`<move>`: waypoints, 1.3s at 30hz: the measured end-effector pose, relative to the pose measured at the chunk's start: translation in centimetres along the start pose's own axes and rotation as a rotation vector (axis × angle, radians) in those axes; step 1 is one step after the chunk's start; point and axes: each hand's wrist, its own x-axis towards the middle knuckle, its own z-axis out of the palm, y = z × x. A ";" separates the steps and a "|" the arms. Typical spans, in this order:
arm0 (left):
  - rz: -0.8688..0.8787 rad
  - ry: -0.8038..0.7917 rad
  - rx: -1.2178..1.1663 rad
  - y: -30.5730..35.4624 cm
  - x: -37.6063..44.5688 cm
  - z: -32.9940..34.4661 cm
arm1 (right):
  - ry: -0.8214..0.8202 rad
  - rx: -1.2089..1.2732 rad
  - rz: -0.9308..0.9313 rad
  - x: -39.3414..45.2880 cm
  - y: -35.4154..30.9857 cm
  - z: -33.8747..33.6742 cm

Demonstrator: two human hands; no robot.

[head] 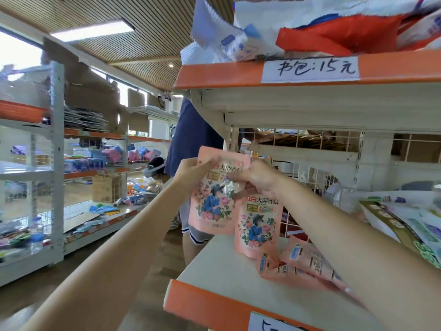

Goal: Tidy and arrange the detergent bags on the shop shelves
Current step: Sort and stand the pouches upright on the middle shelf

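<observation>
I hold a pink detergent bag (213,199) with a flower print upright above the left end of the white shelf (229,278). My left hand (193,172) grips its top left corner. My right hand (260,177) pinches its top right edge. A second pink bag (259,225) stands upright on the shelf just behind and right of it, under my right hand. Two more pink bags (305,261) lie flat on the shelf below my right forearm.
The shelf above (222,75) has an orange edge and carries red and white bags (334,32). Green and white bags (410,225) lie at the right. A person in dark blue (191,139) stands just beyond the shelf end. Another crouches by the far shelving (57,163).
</observation>
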 end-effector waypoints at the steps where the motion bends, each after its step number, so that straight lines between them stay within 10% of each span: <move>1: -0.014 -0.024 -0.011 -0.2 -0.4 0.2 | -0.005 -0.028 0.003 -0.3 0.6 0.0; 12: -0.282 -0.308 0.021 -10.1 -5.7 -0.6 | -0.006 -0.320 0.092 -3.2 6.1 -1.8; 21: -0.288 -0.581 0.048 -11.4 -5.3 -0.8 | 0.370 -0.356 0.118 -3.4 7.9 -5.7; 26: -0.237 -0.382 0.025 -10.4 -5.2 -0.5 | 0.230 -0.014 0.198 -2.1 9.3 -4.7; 39: -0.292 0.083 -0.418 -9.5 -2.8 -2.2 | 0.350 -0.076 0.291 3.1 11.8 -6.1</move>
